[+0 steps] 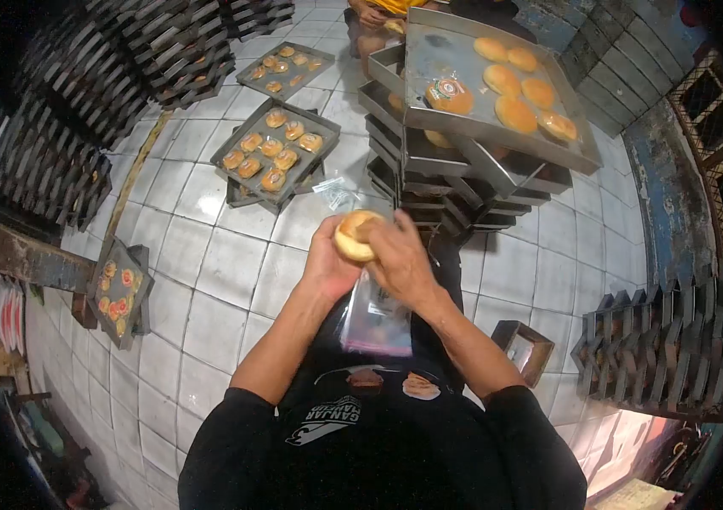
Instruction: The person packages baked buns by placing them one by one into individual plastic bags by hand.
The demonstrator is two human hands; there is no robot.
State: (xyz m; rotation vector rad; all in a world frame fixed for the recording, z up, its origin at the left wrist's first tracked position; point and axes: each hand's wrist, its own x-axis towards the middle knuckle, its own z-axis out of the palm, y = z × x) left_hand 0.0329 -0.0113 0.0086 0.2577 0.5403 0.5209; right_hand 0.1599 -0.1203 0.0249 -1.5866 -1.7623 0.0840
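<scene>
Golden, roundish bun [351, 242], pale side toward wearer [378, 455], rests in left hand [324, 262], right hand [402, 262] blurred, grip unclear.

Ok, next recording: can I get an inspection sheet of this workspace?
Surface: white tiled floor.
Job's things: bun in hand; clear plastic over the lap; top tray holding loose buns, on a stack.
Clutter: floor tray of buns; small open box.
Hands: left hand holds the bun; right hand, blurred, is against it.
Cables: nothing seen.
Surroundings: tray stacks along the left; another person's hand ahead.
</scene>
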